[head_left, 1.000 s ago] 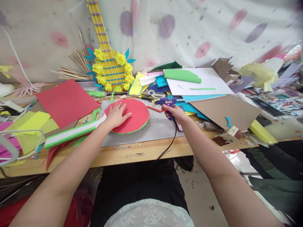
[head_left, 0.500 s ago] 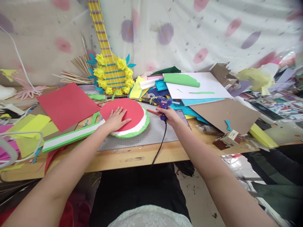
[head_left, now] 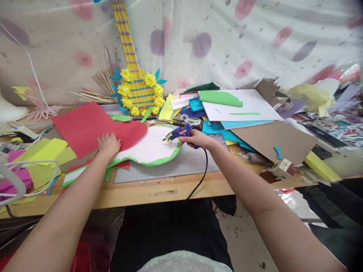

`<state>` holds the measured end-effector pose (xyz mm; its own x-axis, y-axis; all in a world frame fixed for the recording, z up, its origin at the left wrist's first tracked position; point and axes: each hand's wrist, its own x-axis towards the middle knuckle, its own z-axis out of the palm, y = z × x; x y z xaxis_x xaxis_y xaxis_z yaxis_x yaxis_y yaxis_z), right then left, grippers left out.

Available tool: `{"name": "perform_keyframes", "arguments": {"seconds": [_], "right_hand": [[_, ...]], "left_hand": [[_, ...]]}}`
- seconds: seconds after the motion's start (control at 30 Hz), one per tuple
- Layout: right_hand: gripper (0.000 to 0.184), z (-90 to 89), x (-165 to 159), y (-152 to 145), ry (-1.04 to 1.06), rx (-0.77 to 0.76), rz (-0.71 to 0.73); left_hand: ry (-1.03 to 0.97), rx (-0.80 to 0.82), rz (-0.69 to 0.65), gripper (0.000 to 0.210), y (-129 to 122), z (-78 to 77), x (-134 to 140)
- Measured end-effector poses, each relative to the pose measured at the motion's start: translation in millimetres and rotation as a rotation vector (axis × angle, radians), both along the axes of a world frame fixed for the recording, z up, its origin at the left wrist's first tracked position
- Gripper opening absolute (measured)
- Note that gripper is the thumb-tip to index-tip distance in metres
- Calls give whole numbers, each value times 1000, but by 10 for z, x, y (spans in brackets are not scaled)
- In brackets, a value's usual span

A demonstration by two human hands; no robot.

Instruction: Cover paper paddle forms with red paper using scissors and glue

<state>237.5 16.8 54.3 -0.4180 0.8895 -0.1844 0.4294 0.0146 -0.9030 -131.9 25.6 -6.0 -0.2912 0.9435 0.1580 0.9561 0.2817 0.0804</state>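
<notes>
My right hand [head_left: 198, 139] grips a blue-purple hot glue gun [head_left: 183, 131], its nozzle pointing left just over a white guitar-shaped piece [head_left: 154, 145] edged with green paper. A black cord hangs from the gun over the table's front edge. My left hand [head_left: 109, 144] is closed at the edge of a rounded red paper piece [head_left: 133, 131], which overlaps the left part of the white shape. Beneath that hand and to its left lies a large red sheet [head_left: 81, 126]. The white shape's green-edged neck [head_left: 75, 175] runs down-left under my left forearm.
A grey cutting mat [head_left: 136, 175] lies under the white shape. Behind it stands a yellow paper guitar [head_left: 138, 92] with yellow flowers. Paper sheets and a white board [head_left: 244, 104] pile up at the back right, with brown cardboard [head_left: 275, 136] nearer. A phone [head_left: 218, 140] lies right of the glue gun.
The rounded red paper has moved left with my left hand, baring the white face. My right hand has brought the glue gun left over it, the nozzle now above the white surface.
</notes>
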Motion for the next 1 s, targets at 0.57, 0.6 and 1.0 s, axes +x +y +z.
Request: {"name": "perform_keyframes", "arguments": {"seconds": [0.57,0.6,1.0], "right_hand": [[45,144,-559,66,-311,43,293],[45,161,-609,48,-334,44,317],[47,325,-490,57,-459,43,400]], "left_hand": [[-282,121,-314,49,-345,48,448],[-285,137,-294,49,-346,35,443],[-309,227,-137,54,-383,17,460]]}}
